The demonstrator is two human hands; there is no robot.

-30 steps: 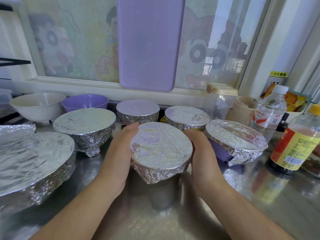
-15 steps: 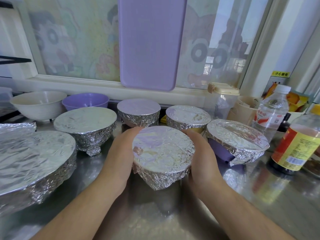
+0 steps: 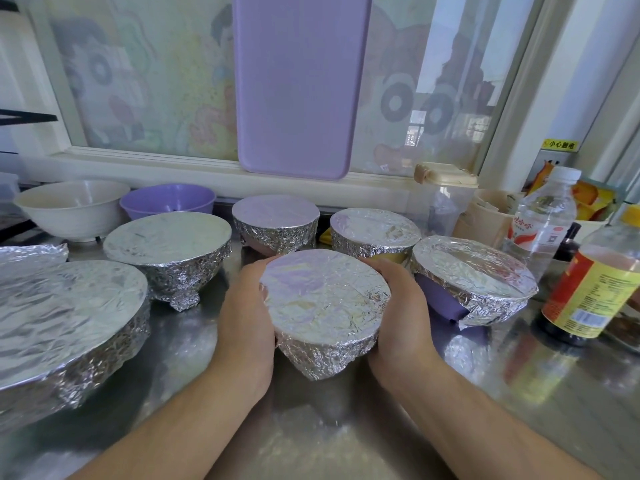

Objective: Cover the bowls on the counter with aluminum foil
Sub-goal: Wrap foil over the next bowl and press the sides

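From the head camera, the foil-wrapped bowl point(image 3: 323, 306) now sits higher and tilted toward the viewer compared with a second ago, when it stood lower on the steel bench point(image 3: 311, 438); its crimped underside shows, so it looks lifted clear. The left hand point(image 3: 247, 317) and right hand point(image 3: 398, 306) each cup a side of it, fingers curled round the foil, much as they did before. That suggests the wrapping on this bowl is finished and it is being checked or moved.

Around it, five other covered bowls stay where they were. The white bowl point(image 3: 71, 209) and purple bowl point(image 3: 168, 204) at the back left remain bare, so by my reading two are left to do. A loose foil sheet point(image 3: 31, 252) lies at the far left.
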